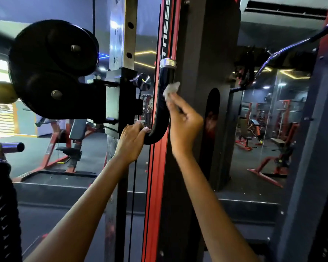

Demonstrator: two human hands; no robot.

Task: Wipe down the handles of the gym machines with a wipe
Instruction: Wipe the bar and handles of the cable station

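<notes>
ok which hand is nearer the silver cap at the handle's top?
Right. The right hand pinches the wipe just below the silver cap; the left hand grips the handle's bottom bend.

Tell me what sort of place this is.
A gym, most likely: a cable machine's pulleys, red benches on a dark floor, and a numbered adjustment post beside the handle.

Both forearms are bare right back from each grip, the left hand (132,138) and right hand (184,125); no sleeve, glove, watch or ring shows.
</notes>
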